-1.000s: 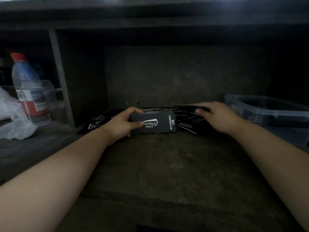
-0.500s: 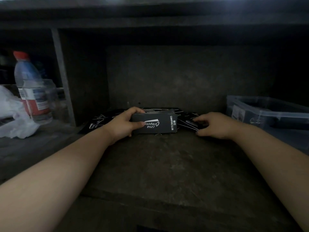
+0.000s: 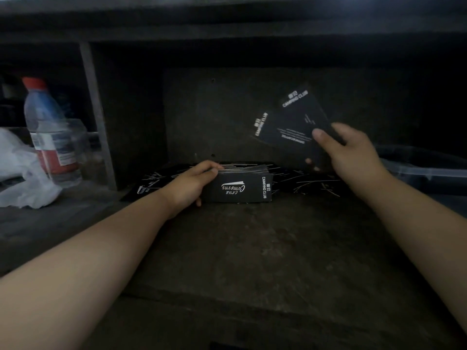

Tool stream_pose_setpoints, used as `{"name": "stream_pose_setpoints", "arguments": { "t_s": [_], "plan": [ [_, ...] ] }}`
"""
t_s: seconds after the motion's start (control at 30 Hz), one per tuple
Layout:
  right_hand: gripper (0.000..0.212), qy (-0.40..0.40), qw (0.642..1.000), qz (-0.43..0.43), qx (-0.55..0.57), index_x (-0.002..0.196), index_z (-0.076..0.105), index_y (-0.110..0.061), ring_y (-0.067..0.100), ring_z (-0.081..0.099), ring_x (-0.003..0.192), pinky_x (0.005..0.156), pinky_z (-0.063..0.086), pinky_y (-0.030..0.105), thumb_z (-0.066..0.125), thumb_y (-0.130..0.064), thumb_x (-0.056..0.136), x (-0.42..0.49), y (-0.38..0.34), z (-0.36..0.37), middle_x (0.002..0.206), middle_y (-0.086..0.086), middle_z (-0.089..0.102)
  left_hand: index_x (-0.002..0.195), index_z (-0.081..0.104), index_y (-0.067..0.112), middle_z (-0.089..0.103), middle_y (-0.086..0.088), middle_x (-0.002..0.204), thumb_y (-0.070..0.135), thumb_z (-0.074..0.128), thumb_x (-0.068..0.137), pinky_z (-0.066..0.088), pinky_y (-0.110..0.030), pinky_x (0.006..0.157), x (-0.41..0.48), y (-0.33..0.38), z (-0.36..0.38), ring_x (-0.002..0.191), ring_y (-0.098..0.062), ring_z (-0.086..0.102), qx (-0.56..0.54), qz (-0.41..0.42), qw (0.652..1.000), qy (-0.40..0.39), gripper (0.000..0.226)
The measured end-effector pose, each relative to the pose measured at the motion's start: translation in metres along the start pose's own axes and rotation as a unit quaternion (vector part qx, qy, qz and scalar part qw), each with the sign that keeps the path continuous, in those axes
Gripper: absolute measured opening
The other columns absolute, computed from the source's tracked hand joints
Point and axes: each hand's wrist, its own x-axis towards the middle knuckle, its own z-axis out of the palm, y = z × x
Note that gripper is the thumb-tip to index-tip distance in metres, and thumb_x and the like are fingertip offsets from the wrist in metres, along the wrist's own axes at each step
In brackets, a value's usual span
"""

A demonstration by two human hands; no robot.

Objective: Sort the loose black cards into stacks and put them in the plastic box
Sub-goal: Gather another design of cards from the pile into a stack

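Stack of black cards (image 3: 240, 184) stands on edge at shelf (image 3: 252, 248) centre, faces squared for boxing later. Left hand (image 3: 192, 184) clamps stack's left end, thumb over top edges, keeps it from fanning. Loose cards (image 3: 310, 181) scattered flat behind and either side of stack. Right hand (image 3: 351, 152) raised above pile, pinching two fanned cards (image 3: 290, 125) thumb-on-face, likely next feed to stack. Plastic box (image 3: 427, 170) at right, beside right wrist; contents not visible. Water bottle (image 3: 50, 130) far left, irrelevant.

Very dim, grainy; faint light from left; deep shadow above; wide-angle edge bending.
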Motion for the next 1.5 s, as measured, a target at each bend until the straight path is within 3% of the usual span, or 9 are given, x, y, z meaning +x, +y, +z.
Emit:
{"name": "stream_pose_setpoints", "arguments": {
  "t_s": [0.2,0.33,0.47,0.57,0.7,1.0,1.2,1.33,1.5],
  "plan": [
    [0.021,-0.203,0.917,-0.022,-0.343,0.078,0.069,-0.028,0.005,0.061,0.074,0.069,0.047,0.031,0.064,-0.044,0.091,-0.002,0.024,0.021,0.08,-0.008,0.065,0.102,0.069,0.042,0.067,0.005,0.112,0.073,0.038,0.087,0.042,-0.025,0.051,-0.005,0.004,-0.003,0.092,-0.013,0.059,-0.057,-0.033,0.998,-0.023,0.047],
    [0.016,-0.232,0.935,0.011,-0.268,0.096,0.069,-0.024,-0.003,0.062,0.061,0.053,0.049,0.018,0.077,-0.029,0.083,-0.006,0.027,0.031,0.089,-0.008,0.067,0.109,0.06,0.045,0.063,0.013,0.118,0.073,0.058,0.074,0.045,-0.03,0.064,-0.009,0.008,-0.003,0.106,-0.014,0.059,0.0,-0.011,0.999,-0.052,0.044],
    [0.037,-0.209,0.961,0.083,-0.163,0.108,0.064,-0.021,0.023,0.069,0.081,0.064,0.061,0.034,0.081,-0.01,0.078,-0.008,0.031,0.04,0.107,0.007,0.06,0.116,0.055,0.042,0.065,0.005,0.116,0.041,0.075,0.081,0.047,-0.022,0.062,-0.007,0.003,-0.002,0.09,-0.007,0.064,0.014,0.005,0.998,-0.059,0.04],
    [0.055,-0.195,0.961,0.083,-0.175,0.121,0.056,-0.025,0.023,0.067,0.08,0.065,0.062,0.038,0.084,-0.015,0.075,-0.008,0.034,0.039,0.112,0.003,0.057,0.12,0.056,0.032,0.065,0.002,0.113,0.022,0.074,0.086,0.045,-0.009,0.056,-0.006,0.0,-0.004,0.074,0.006,0.063,0.015,0.045,0.997,-0.062,0.039],
    [0.084,-0.24,0.944,0.102,-0.201,0.145,0.034,-0.041,0.019,0.071,0.077,0.065,0.06,0.032,0.082,-0.029,0.077,-0.009,0.035,0.036,0.131,-0.008,0.047,0.12,0.057,0.031,0.064,0.011,0.096,0.02,0.069,0.091,0.046,-0.02,0.052,-0.008,0.004,-0.002,0.06,0.003,0.06,0.045,0.097,0.993,-0.057,0.034],
    [0.069,-0.303,0.914,0.056,-0.264,0.145,0.036,-0.046,0.01,0.064,0.069,0.066,0.058,0.029,0.071,-0.041,0.086,-0.016,0.027,0.042,0.132,-0.008,0.053,0.142,0.049,0.035,0.05,0.015,0.141,0.033,0.07,0.089,0.031,-0.004,0.103,-0.01,0.007,0.005,0.126,0.004,0.046,0.193,0.166,0.965,-0.065,0.057],
    [0.057,-0.281,0.897,-0.058,-0.337,0.144,0.037,-0.05,0.013,0.05,0.126,0.108,0.041,0.033,0.061,-0.041,0.093,-0.009,0.021,0.032,0.145,-0.01,0.042,0.143,0.043,0.043,0.048,0.014,0.142,0.037,0.07,0.088,0.033,-0.013,0.106,-0.009,0.005,0.002,0.128,-0.001,0.045,0.211,0.175,0.959,-0.07,0.062],
    [0.07,-0.334,0.876,0.066,-0.341,0.151,0.019,-0.052,0.015,0.065,0.076,0.063,0.059,0.029,0.059,-0.034,0.097,-0.013,0.015,0.029,0.137,-0.019,0.032,0.143,0.046,0.041,0.048,0.015,0.138,0.035,0.071,0.088,0.03,-0.002,0.098,-0.01,0.006,-0.001,0.123,0.004,0.045,0.217,0.192,0.954,-0.073,0.062],
    [0.067,-0.305,0.903,0.094,-0.286,0.145,0.032,-0.046,0.005,0.062,0.059,0.056,0.054,0.023,0.068,-0.026,0.092,-0.014,0.02,0.03,0.099,-0.009,0.06,0.144,0.044,0.042,0.053,0.012,0.132,0.036,0.067,0.091,0.034,-0.01,0.103,-0.01,0.007,-0.001,0.12,0.003,0.047,0.25,0.223,0.938,-0.09,0.058]
  ]
}}
